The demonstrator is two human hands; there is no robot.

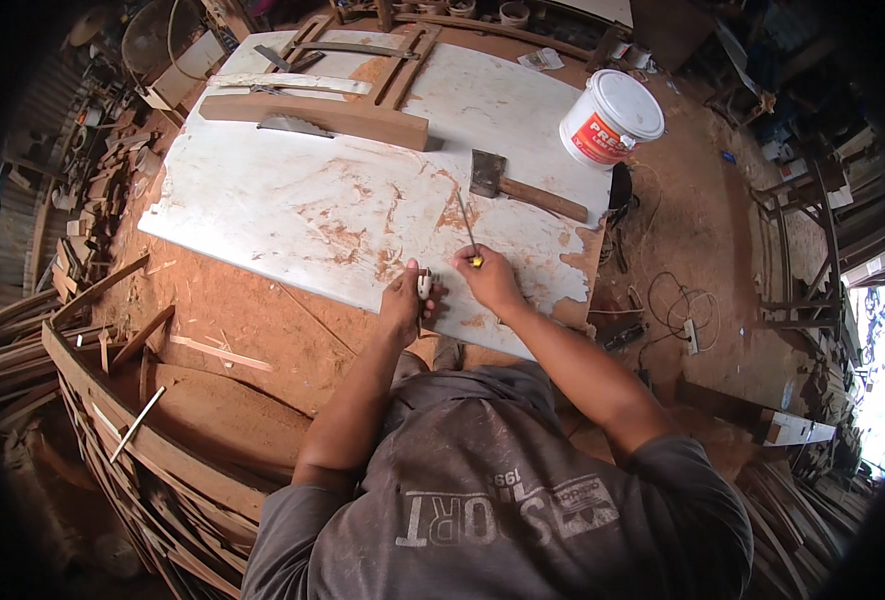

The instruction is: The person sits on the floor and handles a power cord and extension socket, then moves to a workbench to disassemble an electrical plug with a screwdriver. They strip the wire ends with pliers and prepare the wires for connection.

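Note:
My left hand (402, 304) is closed around a small off-white piece (425, 284) near the table's front edge; a dark, thin part shows below it, and I cannot make out its kind. In my right hand (489, 279) is a screwdriver (467, 226) with a yellow and dark handle, its thin shaft pointing away from me over the table. The two hands are a little apart, with the screwdriver not touching the white piece. Beyond my right hand a hatchet (532, 192) with a wooden handle lies on the white, dust-streaked tabletop (292, 195).
A thick wooden beam (312, 118), a toothed blade (296, 125) and a wooden frame (405, 66) lie at the table's far left. A white lidded bucket (612, 118) stands at the far right. Cables (677, 302) lie on the floor at right; wood strips (142, 450) lean at left.

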